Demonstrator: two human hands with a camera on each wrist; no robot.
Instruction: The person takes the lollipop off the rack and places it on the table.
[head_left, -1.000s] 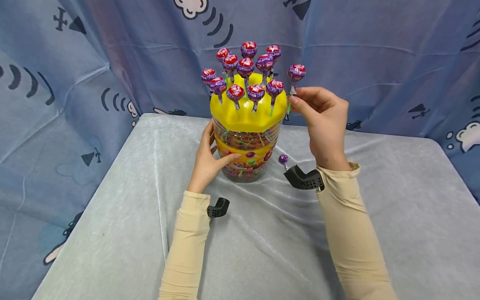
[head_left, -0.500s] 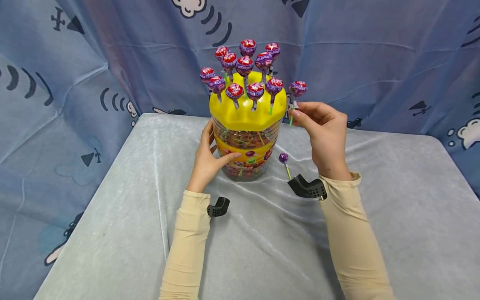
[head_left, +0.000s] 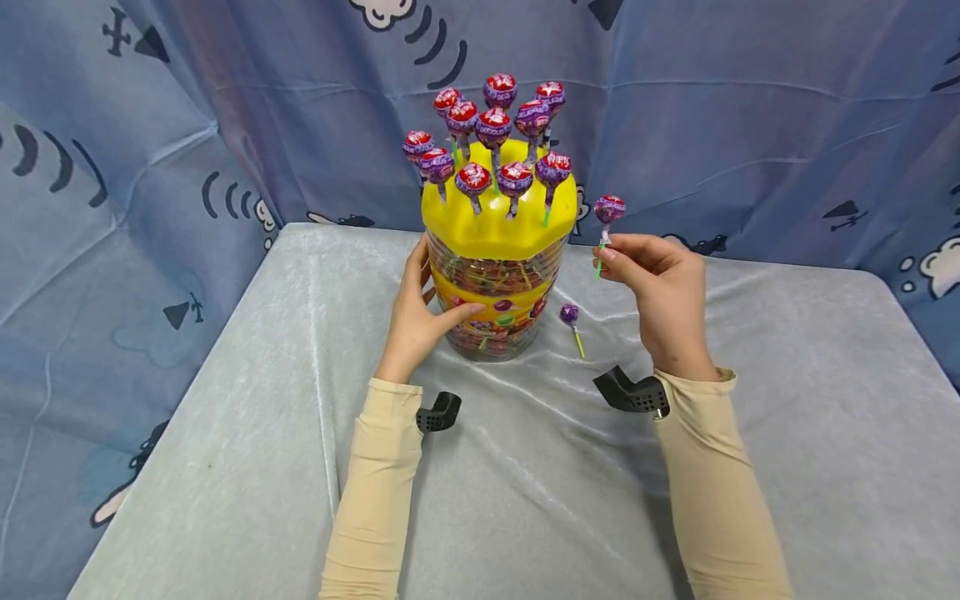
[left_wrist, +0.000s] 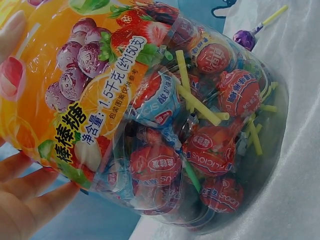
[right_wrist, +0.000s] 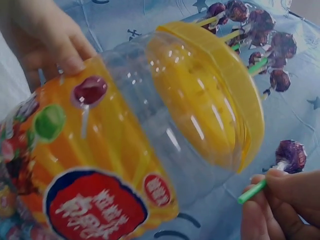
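A clear plastic jar with an orange fruit-printed label and yellow lid stands on the table, full of wrapped lollipops. Several red and purple lollipops stand stick-down in the lid. My left hand grips the jar's left side, thumb across the label, its other fingers partly hidden behind. To the jar's right, my right hand pinches the green stick of one lollipop between thumb and fingers, its purple-and-red head up. That lollipop is apart from the lid.
One purple lollipop with a yellow-green stick lies on the grey cloth-covered table, right of the jar. A blue patterned curtain hangs behind and left of the table. Black camera mounts sit on both wrists.
My right hand has moved down and slightly right, away from the lid, carrying its lollipop. The lollipop on the table is now fully uncovered. My left hand stays on the jar.
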